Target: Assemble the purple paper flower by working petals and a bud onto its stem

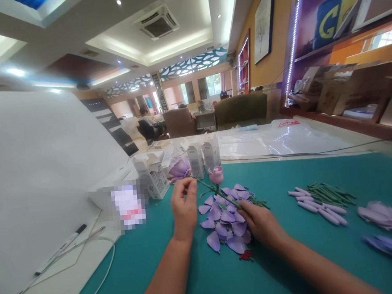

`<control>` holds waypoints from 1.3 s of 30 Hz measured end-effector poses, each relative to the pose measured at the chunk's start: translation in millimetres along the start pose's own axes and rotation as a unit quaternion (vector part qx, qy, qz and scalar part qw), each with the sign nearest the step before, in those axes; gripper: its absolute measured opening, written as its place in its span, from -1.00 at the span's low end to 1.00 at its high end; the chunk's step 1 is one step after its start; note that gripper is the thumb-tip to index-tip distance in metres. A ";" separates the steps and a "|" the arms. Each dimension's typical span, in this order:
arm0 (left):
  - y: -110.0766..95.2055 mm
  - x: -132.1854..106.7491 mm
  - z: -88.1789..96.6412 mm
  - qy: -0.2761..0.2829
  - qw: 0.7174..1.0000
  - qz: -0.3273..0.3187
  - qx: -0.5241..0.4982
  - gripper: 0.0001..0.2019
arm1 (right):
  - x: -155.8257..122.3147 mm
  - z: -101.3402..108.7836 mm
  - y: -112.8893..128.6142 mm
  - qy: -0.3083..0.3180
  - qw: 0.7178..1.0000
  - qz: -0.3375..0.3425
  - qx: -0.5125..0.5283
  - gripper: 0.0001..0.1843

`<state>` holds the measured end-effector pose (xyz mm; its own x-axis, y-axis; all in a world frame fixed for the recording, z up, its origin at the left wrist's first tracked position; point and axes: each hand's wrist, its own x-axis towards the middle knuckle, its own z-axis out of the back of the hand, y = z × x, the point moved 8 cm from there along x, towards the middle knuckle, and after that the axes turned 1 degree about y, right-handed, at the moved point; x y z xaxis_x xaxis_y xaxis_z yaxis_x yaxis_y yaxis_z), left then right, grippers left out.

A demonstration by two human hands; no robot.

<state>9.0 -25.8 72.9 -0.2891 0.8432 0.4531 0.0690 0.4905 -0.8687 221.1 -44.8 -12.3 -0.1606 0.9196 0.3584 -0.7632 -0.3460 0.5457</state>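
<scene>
Risk noted: left hand point(184, 205) pinches a petal, seemingly, beside the bud point(216, 174) at frame centre. Right hand point(260, 223) is clamped on the stem point(208, 187) over loose petals point(223, 221) on the tabletop point(291, 257). A slack pinch could drop the petal; a tilting stem could scatter the pile.

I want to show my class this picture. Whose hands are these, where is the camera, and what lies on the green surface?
The camera sits on a person's head, looking forward and down, so both hands are that person's own. The left hand pinches a thin green stem topped by a pink flower bud. The right hand rests on a pile of loose purple petals on the teal mat. To the right lie pale rolled pieces and green sticks. Small white boxes stand behind.
</scene>
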 end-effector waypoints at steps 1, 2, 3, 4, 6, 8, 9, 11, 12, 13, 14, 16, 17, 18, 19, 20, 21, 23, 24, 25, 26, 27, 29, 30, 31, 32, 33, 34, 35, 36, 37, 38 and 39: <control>-12.0 -3.9 -8.7 0.044 0.996 -0.054 0.059 -0.92 | -0.1 -0.9 -0.9 -0.002 1.000 0.000 -0.002 -0.72; -20.6 -8.2 -15.5 0.073 0.987 -0.098 0.104 -0.85 | -0.3 -1.6 -1.5 -0.004 1.000 0.001 -0.004 -0.72; -26.1 -12.1 -21.0 0.092 0.977 -0.132 0.140 -0.80 | -0.5 -2.1 -2.0 -0.007 1.000 0.001 -0.005 -0.72; -29.2 -15.1 -24.9 0.103 0.968 -0.156 0.168 -0.76 | -0.7 -2.5 -2.2 -0.008 1.000 0.000 -0.005 -0.72; -29.4 -17.2 -26.5 0.101 0.962 -0.170 0.189 -0.71 | -1.0 -2.9 -2.1 -0.010 1.000 -0.001 -0.006 -0.72; -27.6 -17.5 -26.6 0.099 0.960 -0.170 0.199 -0.68 | -1.3 -2.5 -1.0 -0.011 1.000 0.000 -0.002 -0.73; -27.2 -17.8 -27.0 0.101 0.959 -0.171 0.203 -0.67 | -1.4 -1.8 -0.5 -0.013 1.000 0.000 0.001 -0.73; -27.5 -18.8 -28.3 0.109 0.954 -0.180 0.214 -0.67 | -1.7 -0.3 0.5 -0.019 1.000 0.001 0.007 -0.74; -27.9 -19.3 -28.9 0.112 0.952 -0.183 0.217 -0.67 | -1.8 0.2 0.9 -0.020 1.000 0.002 0.008 -0.74; -28.1 -19.7 -29.0 0.113 0.952 -0.184 0.217 -0.67 | -1.8 0.6 1.0 -0.021 1.000 0.001 0.008 -0.74; -28.3 -19.9 -28.9 0.112 0.953 -0.184 0.215 -0.67 | -1.8 0.8 1.0 -0.021 1.000 0.000 0.008 -0.74; -28.6 -20.2 -28.4 0.111 0.955 -0.180 0.207 -0.67 | -1.7 0.6 0.7 -0.019 1.000 -0.002 0.010 -0.75; -29.3 -20.4 -28.1 0.110 0.956 -0.179 0.203 -0.68 | -1.6 0.4 0.6 -0.017 1.000 -0.002 0.011 -0.75; -30.7 -20.9 -27.7 0.107 0.957 -0.181 0.199 -0.69 | -1.5 0.4 0.2 -0.017 1.000 -0.003 0.014 -0.75; -32.8 -21.6 -27.2 0.103 0.957 -0.186 0.195 -0.71 | -1.4 0.6 -0.3 -0.017 1.000 -0.004 0.017 -0.75; -35.4 -22.4 -26.4 0.098 0.958 -0.193 0.190 -0.74 | -1.1 1.1 -1.0 -0.018 1.000 -0.006 0.020 -0.75; -37.8 -23.2 -25.5 0.092 0.958 -0.199 0.183 -0.77 | -0.8 1.8 -1.9 -0.020 1.000 -0.008 0.022 -0.75; -39.3 -23.8 -22.8 0.079 0.964 -0.195 0.164 -0.82 | 0.4 4.5 -3.5 -0.025 0.999 -0.011 0.027 -0.75; -36.8 -23.2 -21.1 0.074 0.969 -0.180 0.152 -0.83 | 1.3 6.6 -4.1 -0.028 0.999 -0.012 0.031 -0.75; -31.9 -22.2 -19.0 0.070 0.976 -0.154 0.137 -0.83 | 2.5 9.6 -4.6 -0.032 0.999 -0.013 0.033 -0.75; -24.9 -21.0 -16.8 0.066 0.983 -0.122 0.121 -0.82 | 3.8 13.6 -4.8 -0.036 0.999 -0.014 0.036 -0.75; -16.4 -20.0 -14.5 0.063 0.989 -0.085 0.106 -0.80 | 5.3 18.5 -4.6 -0.040 0.998 -0.015 0.038 -0.74; 0.4 -19.0 -9.9 0.057 0.994 -0.022 0.087 -0.76 | 8.6 31.9 -4.0 -0.049 0.998 -0.015 0.035 -0.74; 7.9 -18.6 -7.9 0.056 0.995 0.003 0.085 -0.73 | 10.4 40.4 -4.3 -0.054 0.998 -0.017 0.030 -0.74; 15.1 -17.9 -5.8 0.054 0.994 0.026 0.088 -0.70 | 12.1 50.1 -5.8 -0.060 0.998 -0.022 0.023 -0.74; 23.0 -17.0 -4.2 0.054 0.993 0.056 0.090 -0.67 | 13.7 60.8 -8.6 -0.065 0.997 -0.030 0.014 -0.73; 29.8 -15.5 -1.1 0.042 0.992 0.082 0.089 -0.63 | 14.8 72.8 -12.9 -0.071 0.997 -0.039 0.003 -0.73; 34.6 -13.5 1.4 0.030 0.991 0.099 0.088 -0.59 | 15.2 85.9 -18.6 -0.078 0.996 -0.048 -0.009 -0.74; 37.9 -11.1 1.0 0.030 0.990 0.110 0.080 -0.56 | 14.4 100.3 -26.1 -0.087 0.994 -0.059 -0.023 -0.75; 40.5 -8.9 1.5 0.021 0.990 0.123 0.068 -0.54 | 12.0 115.6 -35.2 -0.097 0.992 -0.071 -0.038 -0.75; 42.3 -7.1 0.7 0.015 0.989 0.138 0.053 -0.54 | 7.7 131.5 -45.6 -0.107 0.989 -0.085 -0.053 -0.75; 43.1 -6.2 1.3 -0.002 0.987 0.155 0.039 -0.55 | 1.3 147.7 -57.1 -0.118 0.986 -0.100 -0.068 -0.76; 44.4 -6.7 1.3 -0.017 0.983 0.181 0.028 -0.54 | -7.1 163.7 -69.4 -0.129 0.981 -0.115 -0.083 -0.76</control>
<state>12.7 -9.9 31.0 -0.2862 0.9522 0.1068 0.1213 0.1466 -0.9817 377.7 -57.7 71.3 0.1757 0.8848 0.4315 -0.8558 -0.0794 0.5112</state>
